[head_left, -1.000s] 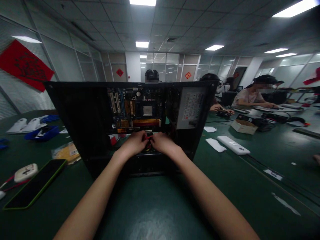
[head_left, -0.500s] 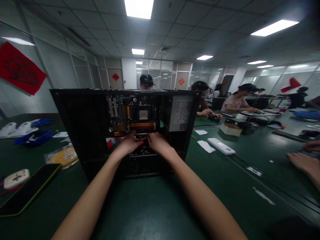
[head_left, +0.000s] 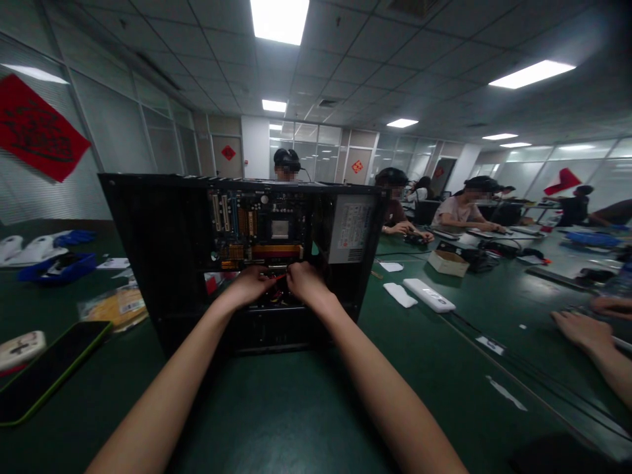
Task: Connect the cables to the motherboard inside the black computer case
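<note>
A black computer case (head_left: pixel 133 243) stands open-sided on the green table (head_left: pixel 266 408). Inside it are a motherboard (head_left: pixel 280 228) and, at the right, a silver power supply (head_left: pixel 354 230). Both hands reach into the case just below the motherboard. My left hand (head_left: pixel 251 286) has its fingers together at the left end of a thin red cable (head_left: pixel 280 277). At the cable's right end, the closed fingers of my right hand (head_left: pixel 305 282) grip it. Several small coloured wires (head_left: pixel 277 295) hang beneath; the fingertips are partly hidden.
On the left lie a phone (head_left: pixel 54 365), a yellow packet (head_left: pixel 118 308) and a blue tray (head_left: pixel 59 266). To the right are a white power strip (head_left: pixel 428 295), a small box (head_left: pixel 448 262) and another person's hand (head_left: pixel 582 329). More people sit beyond.
The view has shifted slightly, so the case and table objects appear a little to the left. Both hands remain inside the case at the red cable.
</note>
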`<state>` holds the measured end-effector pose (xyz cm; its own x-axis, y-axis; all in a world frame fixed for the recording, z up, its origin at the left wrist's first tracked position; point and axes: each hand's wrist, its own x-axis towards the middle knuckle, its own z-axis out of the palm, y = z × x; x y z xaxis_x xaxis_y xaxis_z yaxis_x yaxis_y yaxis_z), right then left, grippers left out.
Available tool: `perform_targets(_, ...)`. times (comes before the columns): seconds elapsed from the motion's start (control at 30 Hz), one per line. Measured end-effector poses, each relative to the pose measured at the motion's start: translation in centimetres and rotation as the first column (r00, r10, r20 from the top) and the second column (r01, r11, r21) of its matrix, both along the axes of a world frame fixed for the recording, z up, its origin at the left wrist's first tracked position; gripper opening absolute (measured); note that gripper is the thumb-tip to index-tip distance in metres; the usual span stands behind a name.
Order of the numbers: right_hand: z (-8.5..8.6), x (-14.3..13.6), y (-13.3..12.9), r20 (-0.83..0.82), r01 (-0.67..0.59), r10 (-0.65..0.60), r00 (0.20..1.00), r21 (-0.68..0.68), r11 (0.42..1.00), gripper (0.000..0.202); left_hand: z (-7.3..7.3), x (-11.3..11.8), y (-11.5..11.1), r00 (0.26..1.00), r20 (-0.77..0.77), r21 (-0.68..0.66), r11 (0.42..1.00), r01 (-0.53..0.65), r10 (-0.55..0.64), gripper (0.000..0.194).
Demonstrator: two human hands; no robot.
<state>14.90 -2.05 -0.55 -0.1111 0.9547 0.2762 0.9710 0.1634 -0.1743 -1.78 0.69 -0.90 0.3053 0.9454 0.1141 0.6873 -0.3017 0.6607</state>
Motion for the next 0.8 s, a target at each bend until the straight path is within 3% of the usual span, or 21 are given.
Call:
perform_targets(0.13, 0.10, -0.14, 0.28, 0.003, 0.001, -0.001, 1.000, -0.002, 1.000, 0.027, 0.39, -0.05, -0.27, 0.998, 0.028, 0.025, 0.998, 0.059, -0.060, 0.035)
perform_targets(0.33, 0.51, -0.16, 0.25, -0.024, -0.005, 0.004, 1.000, -0.028, 1.000, 0.026, 0.64, 0.14, -0.12, 1.000, 0.016, -0.022, 1.000, -0.002, 0.002, 0.033)
perform_targets(0.6, -0.10, 0.06, 0.80, -0.032, 0.029, -0.030, 0.999, -0.048, 0.998, 0.025, 0.68, 0.33, -0.21, 0.997, 0.070, -0.046, 0.999, 0.026, -0.023, 0.032)
perform_targets(0.7, -0.02, -0.01, 0.90, -0.043, 0.047, -0.049, 0.998, -0.060, 0.997, 0.026, 0.55, 0.25, 0.08, 0.999, 0.032, -0.013, 0.999, 0.030, -0.030, 0.033)
perform_targets(0.8, 0.18, -0.07, 0.86, -0.059, 0.043, -0.048, 0.997, -0.075, 0.996, 0.025, 0.54, 0.41, 0.47, 0.996, -0.078, 0.055, 0.997, -0.049, 0.054, 0.032)
